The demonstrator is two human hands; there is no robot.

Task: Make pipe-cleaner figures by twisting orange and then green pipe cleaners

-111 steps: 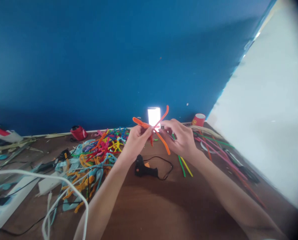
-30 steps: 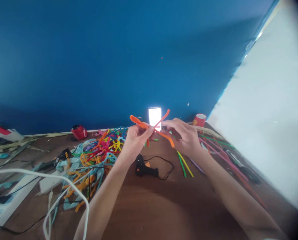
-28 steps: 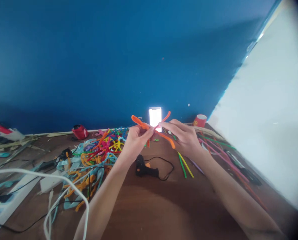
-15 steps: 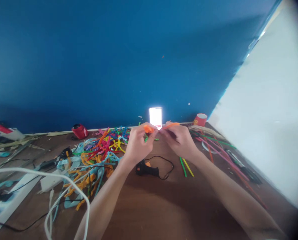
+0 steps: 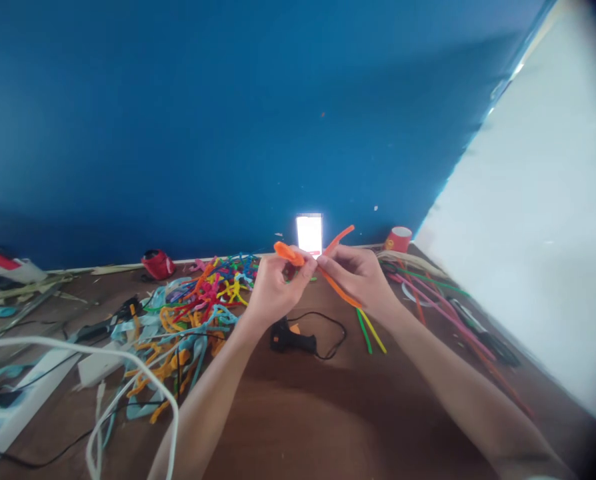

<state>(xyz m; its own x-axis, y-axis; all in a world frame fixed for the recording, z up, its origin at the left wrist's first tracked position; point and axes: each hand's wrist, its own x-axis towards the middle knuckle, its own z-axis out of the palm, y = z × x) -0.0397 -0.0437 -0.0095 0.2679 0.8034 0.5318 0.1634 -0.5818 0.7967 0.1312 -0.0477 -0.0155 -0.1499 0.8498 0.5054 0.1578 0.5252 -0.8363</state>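
Swings orange fuzzy stems (image 5: pixel 342 291) out toward two and four o'clock from nearly level half a second ago. Pinches them at centre between narrowed fingers of left hand (image 5: pixel 281 288) and right hand (image 5: pixel 362 273). Shows glue gun (image 5: pixel 293 340) near six, lit screen (image 5: pixel 309 233) at twelve.

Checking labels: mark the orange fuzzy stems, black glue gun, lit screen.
Orange fuzzy stems (image 5: pixel 289 254), head view: thick left end.
Black glue gun (image 5: pixel 292 341), head view: mid-body.
Lit screen (image 5: pixel 309 235), head view: middle of display.
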